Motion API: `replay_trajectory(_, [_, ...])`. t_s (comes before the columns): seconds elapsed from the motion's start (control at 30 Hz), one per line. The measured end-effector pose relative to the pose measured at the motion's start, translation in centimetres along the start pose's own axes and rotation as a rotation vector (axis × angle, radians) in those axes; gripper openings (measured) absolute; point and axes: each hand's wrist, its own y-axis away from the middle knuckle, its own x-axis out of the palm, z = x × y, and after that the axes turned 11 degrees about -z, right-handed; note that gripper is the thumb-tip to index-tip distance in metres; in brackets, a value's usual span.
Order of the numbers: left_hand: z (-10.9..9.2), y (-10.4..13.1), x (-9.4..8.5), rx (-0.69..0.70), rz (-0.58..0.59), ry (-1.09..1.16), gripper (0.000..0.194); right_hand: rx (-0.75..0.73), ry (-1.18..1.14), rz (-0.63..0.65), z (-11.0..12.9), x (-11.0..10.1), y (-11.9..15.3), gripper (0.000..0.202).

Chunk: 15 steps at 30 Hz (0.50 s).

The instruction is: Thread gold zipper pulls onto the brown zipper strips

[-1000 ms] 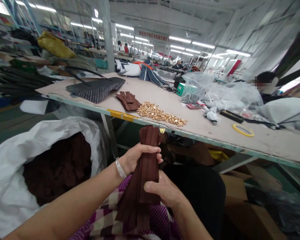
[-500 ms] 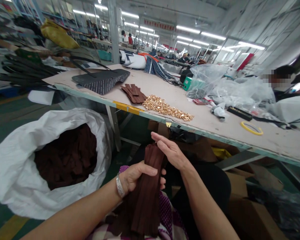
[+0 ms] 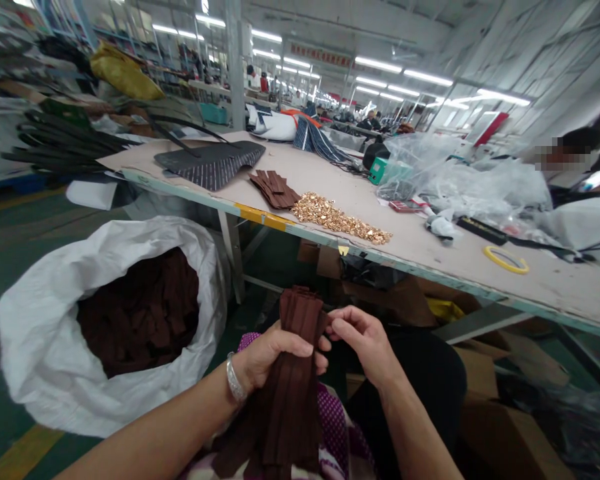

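A thick bundle of dark brown fabric strips [image 3: 294, 393] stands over my lap, its upper ends fanned slightly. My left hand [image 3: 280, 353] is wrapped round the upper part of it, thumb across the front and fingertips showing at the right side. At the bundle's right edge, my right hand [image 3: 361, 337] is closed in a pinch, thumb against forefinger, on the edge of an outer strip. The hand itself partly hides that strip.
Left of me stands a white sack [image 3: 35, 333] of brown strips. On the table [image 3: 430, 267] ahead lie a small stack of brown strips [image 3: 275, 189], a heap of gold-coloured metal pieces [image 3: 335, 217], a yellow tape roll [image 3: 505, 260] and clear plastic bags [image 3: 500, 180].
My right hand has come down from the bundle's top, where its fingers were stretched out, to the right edge, and its fingers have closed. My left hand keeps its grip.
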Motion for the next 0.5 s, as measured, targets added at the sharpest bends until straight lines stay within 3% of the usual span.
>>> replay_trajectory(0.13, [0.1, 1.0, 0.7, 0.07, -0.036, -0.028, 0.032, -0.037, 0.011, -0.023, 0.6, 0.9, 1.9, 0.02])
replay_trajectory(0.33, [0.0, 1.7, 0.9, 0.073, -0.051, 0.028, 0.044, -0.119, -0.044, -0.206, 0.6, 2.0, 2.4, 0.025])
replay_trajectory(0.5, [-0.5, 1.8, 0.3, 0.046, -0.057, 0.123, 0.045, -0.066, -0.241, -0.311, 2.0, 0.5, 1.8, 0.022])
